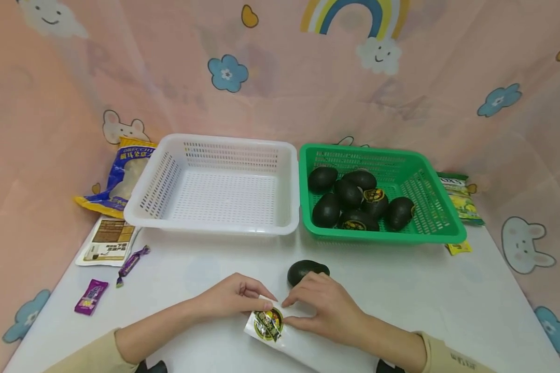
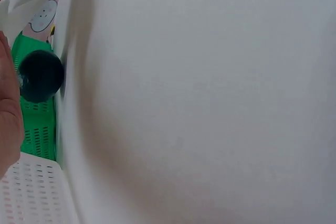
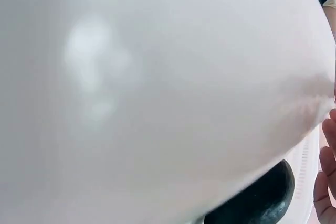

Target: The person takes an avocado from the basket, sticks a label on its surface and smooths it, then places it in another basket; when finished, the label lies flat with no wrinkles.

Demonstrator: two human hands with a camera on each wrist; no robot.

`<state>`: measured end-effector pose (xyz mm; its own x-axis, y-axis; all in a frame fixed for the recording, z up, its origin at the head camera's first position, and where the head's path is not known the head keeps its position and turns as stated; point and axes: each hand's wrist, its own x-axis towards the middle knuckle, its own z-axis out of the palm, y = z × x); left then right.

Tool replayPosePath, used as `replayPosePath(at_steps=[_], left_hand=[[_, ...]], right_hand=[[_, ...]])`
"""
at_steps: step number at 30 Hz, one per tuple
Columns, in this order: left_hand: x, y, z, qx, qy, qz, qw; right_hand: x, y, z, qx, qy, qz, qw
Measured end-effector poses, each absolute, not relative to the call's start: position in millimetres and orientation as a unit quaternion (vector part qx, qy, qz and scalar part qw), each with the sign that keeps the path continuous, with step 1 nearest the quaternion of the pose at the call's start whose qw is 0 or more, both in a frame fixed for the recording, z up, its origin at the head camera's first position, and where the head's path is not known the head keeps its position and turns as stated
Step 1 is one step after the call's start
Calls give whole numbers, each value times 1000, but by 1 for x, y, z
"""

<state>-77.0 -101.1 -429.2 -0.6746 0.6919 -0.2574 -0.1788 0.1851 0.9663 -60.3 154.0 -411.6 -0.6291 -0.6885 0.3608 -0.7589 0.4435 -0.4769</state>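
Observation:
In the head view my left hand (image 1: 233, 298) pinches the end of a white glossy strip (image 1: 298, 344), thumb on top. On that end is a round black, gold and green label sticker (image 1: 268, 324). My right hand (image 1: 331, 305) reaches the label's right edge, its thumb and forefinger tips touching there and visibly apart. A dark avocado (image 1: 303, 270) lies on the table just behind the right hand. In the right wrist view the white strip fills most of the picture, with part of the avocado (image 3: 257, 200) below it. The left wrist view shows the avocado (image 2: 42, 75) before the green basket.
A white plastic basket (image 1: 228, 228) stands behind the hands. Right of it, a green basket (image 1: 382, 237) holds several avocados, some labelled. Snack packets (image 1: 107, 241) and purple sweets (image 1: 91, 297) lie at left. Another green packet (image 1: 464, 202) sits beyond the green basket.

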Motion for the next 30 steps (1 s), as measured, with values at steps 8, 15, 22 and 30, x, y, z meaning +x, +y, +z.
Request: replayPosePath(at_steps=[8,15,22,30], left_hand=[[-69,-97,-429,123,643,660,368],[-65,-96,-427,91,593,695,396],[-63,-98,-429,77,558,720,404],[-60,-99,-430,85,535,728,420]], right_hand=[[-58,150,-420,437,-829,337,94],[-56,146,-420,423,-833,348,70],[-54,144,-419,412,-827,380,31],[-55,144,-418,393,-836,383,-1]])
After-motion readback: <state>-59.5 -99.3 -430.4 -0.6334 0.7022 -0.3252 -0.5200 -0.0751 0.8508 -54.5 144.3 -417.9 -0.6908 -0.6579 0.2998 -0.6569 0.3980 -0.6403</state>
